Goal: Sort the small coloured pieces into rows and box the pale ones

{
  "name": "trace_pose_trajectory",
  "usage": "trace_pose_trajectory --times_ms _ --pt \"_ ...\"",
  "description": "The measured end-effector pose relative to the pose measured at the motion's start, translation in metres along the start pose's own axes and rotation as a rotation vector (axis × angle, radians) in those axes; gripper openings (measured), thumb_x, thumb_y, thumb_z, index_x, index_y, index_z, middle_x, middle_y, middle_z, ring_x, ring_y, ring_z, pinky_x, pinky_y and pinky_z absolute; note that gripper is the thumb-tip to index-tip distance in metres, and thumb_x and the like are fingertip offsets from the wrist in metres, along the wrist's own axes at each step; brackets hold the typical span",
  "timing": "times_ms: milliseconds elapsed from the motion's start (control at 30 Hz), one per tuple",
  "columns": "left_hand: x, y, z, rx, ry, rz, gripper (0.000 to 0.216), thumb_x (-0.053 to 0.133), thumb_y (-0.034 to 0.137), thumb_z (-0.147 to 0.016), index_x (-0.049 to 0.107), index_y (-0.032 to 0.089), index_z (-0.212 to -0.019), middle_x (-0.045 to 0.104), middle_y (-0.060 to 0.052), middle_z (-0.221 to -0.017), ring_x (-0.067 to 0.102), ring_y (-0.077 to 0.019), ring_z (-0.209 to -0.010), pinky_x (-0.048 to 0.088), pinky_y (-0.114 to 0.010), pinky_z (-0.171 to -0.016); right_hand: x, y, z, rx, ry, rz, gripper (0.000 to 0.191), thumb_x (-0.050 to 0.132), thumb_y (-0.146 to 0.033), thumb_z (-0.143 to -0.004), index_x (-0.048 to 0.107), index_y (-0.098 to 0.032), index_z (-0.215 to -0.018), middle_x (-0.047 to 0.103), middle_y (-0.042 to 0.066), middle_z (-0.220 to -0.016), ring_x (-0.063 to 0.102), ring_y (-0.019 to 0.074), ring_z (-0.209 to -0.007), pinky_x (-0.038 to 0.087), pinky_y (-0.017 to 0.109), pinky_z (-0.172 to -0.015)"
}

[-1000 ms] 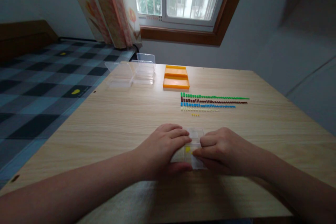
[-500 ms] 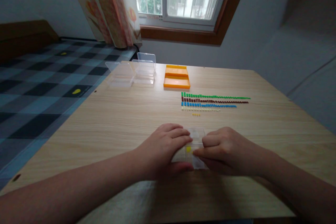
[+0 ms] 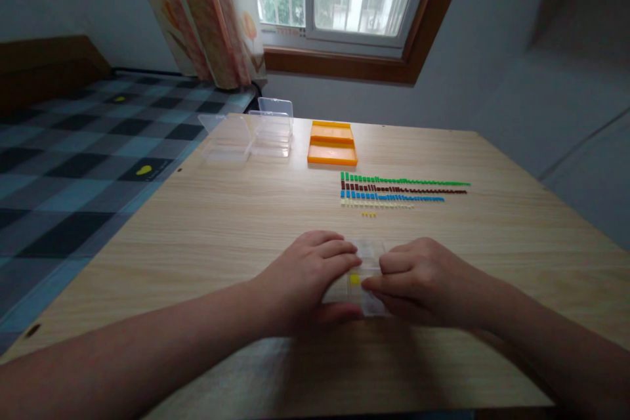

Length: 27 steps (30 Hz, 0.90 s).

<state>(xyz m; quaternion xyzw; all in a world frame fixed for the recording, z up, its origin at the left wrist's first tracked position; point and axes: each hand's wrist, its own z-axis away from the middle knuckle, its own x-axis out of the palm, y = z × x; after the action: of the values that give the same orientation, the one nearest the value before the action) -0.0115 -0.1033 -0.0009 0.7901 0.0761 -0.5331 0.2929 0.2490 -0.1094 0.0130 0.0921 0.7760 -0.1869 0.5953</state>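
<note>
Across the pale table (image 3: pixel 197 243), at lower centre of the frame, the left hand (image 3: pixel 315 279) clasps a clear box (image 3: pixel 373 305), its yellow piece (image 3: pixel 355 279) just left of the fingertips of the right hand (image 3: pixel 418 281), whose grip I can't make out.

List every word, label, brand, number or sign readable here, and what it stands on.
No text can be read.
Blue, grey and black checked bedsheet: tiny marks beside a yellow shape, too small to read.
White-framed glass window: reddish marks on its lower frame, too blurred to read.
</note>
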Motion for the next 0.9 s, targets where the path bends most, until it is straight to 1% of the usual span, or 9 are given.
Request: trace_pose_trajectory --times_ms 133,333,567,767,900 --pt "-0.0001 0.0007 0.0005 -0.006 0.001 0.002 0.054 0.077 0.052 -0.086 0.068 0.016 -0.125 0.070 -0.012 -0.131 0.061 -0.0324 -0.123 0.045 -0.050 -0.110 0.0016 -0.0003 0.0005 0.011 -0.006 0.000 0.023 0.049 -0.022 -0.100 0.072 -0.020 -0.104 0.062 -0.002 -0.075 0.045 0.0098 -0.061 0.026 0.029 -0.058" --pt "0.0009 -0.0001 0.0002 -0.003 0.002 0.000 0.054 0.076 0.054 -0.086 0.068 0.016 -0.125 0.070 -0.012 -0.130 0.061 -0.0323 -0.123 0.046 -0.050 -0.109 0.0038 0.0002 -0.0005 0.035 -0.026 -0.003 0.025 0.048 -0.023 -0.101 0.072 -0.021 -0.106 0.063 -0.001 -0.075 0.045 0.0093 -0.059 0.025 0.029 -0.058" --pt "0.0008 -0.0001 -0.0005 0.001 0.005 -0.003 0.056 0.077 0.054 -0.086 0.068 0.016 -0.125 0.069 -0.012 -0.130 0.061 -0.0326 -0.123 0.046 -0.050 -0.109 0.0038 -0.0010 -0.0015 0.060 -0.022 -0.010 0.025 0.048 -0.023 -0.101 0.073 -0.021 -0.102 0.062 -0.001 -0.074 0.044 0.0091 -0.059 0.025 0.028 -0.058" --pt "0.0010 0.0000 0.0006 -0.005 0.001 -0.008 0.054 0.078 0.052 -0.085 0.067 0.018 -0.125 0.070 -0.011 -0.130 0.061 -0.0321 -0.123 0.045 -0.049 -0.109 0.0053 -0.0024 -0.0044 0.064 0.019 -0.019 0.028 0.047 -0.022 -0.101 0.074 -0.020 -0.096 0.060 -0.001 -0.070 0.042 0.0089 -0.056 0.025 0.027 -0.057" --pt "0.0017 -0.0004 0.0006 -0.002 0.008 -0.002 0.053 0.075 0.055 -0.086 0.067 0.019 -0.125 0.069 -0.012 -0.131 0.061 -0.0324 -0.123 0.046 -0.049 -0.108 0.0033 -0.0025 -0.0045 0.077 0.007 -0.050 0.027 0.047 -0.021 -0.101 0.074 -0.019 -0.094 0.061 -0.001 -0.071 0.042 0.0085 -0.056 0.025 0.027 -0.057"
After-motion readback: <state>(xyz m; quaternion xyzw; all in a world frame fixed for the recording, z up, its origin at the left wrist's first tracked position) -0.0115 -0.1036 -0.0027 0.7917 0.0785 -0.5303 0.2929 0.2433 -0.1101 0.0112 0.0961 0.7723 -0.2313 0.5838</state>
